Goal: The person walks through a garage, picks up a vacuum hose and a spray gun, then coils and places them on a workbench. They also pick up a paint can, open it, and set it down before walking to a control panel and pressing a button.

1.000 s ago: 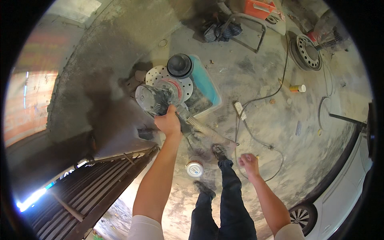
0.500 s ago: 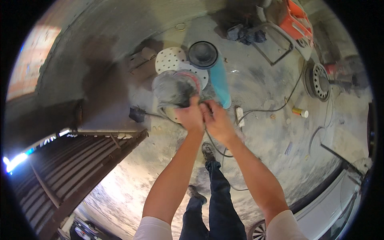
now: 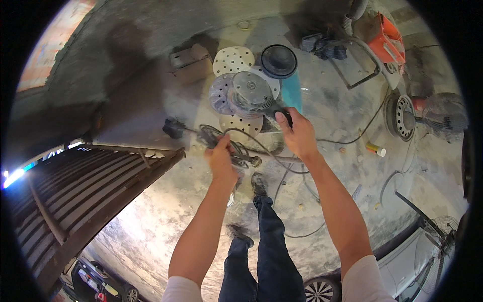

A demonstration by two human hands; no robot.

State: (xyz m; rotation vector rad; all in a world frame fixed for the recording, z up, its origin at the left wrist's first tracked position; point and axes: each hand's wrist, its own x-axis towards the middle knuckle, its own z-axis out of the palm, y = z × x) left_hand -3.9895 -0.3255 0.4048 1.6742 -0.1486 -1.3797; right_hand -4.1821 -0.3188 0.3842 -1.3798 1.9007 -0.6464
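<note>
Sander (image 3: 254, 94) above the middle of the view, up and to the left of the right grip (image 3: 302, 133); long axis slanting from round head (image 3: 248, 85) at upper left to black handle (image 3: 275, 111) at lower right. Right grip clamped on the handle's end, hence nearer to the sander than the left. Left grip (image 3: 221, 160), lower and to the left, curled around a loose coil of cable (image 3: 243, 157); farther left, seemingly on the same cable, a black object (image 3: 173, 127) of unclear kind. Around and behind the round head, 4 perforated discs (image 3: 233, 61), cream, grey, yellowish and white, partly overlapping. Contact between head and discs: cannot tell.

Containers: blue bin (image 3: 292, 93) to the right of the discs, largely hidden by the sander and a black round pad (image 3: 279, 61), contents not discernible. Orange box (image 3: 387, 43) at upper right, well apart from both grips, contents unclear. Round tub (image 3: 230, 200) beside the left forearm (image 3: 198, 236), only a pale edge visible. Yellow-and-white can (image 3: 376, 149) on the floor (image 3: 347, 176), right of the right grip, seemingly on its side.
</note>
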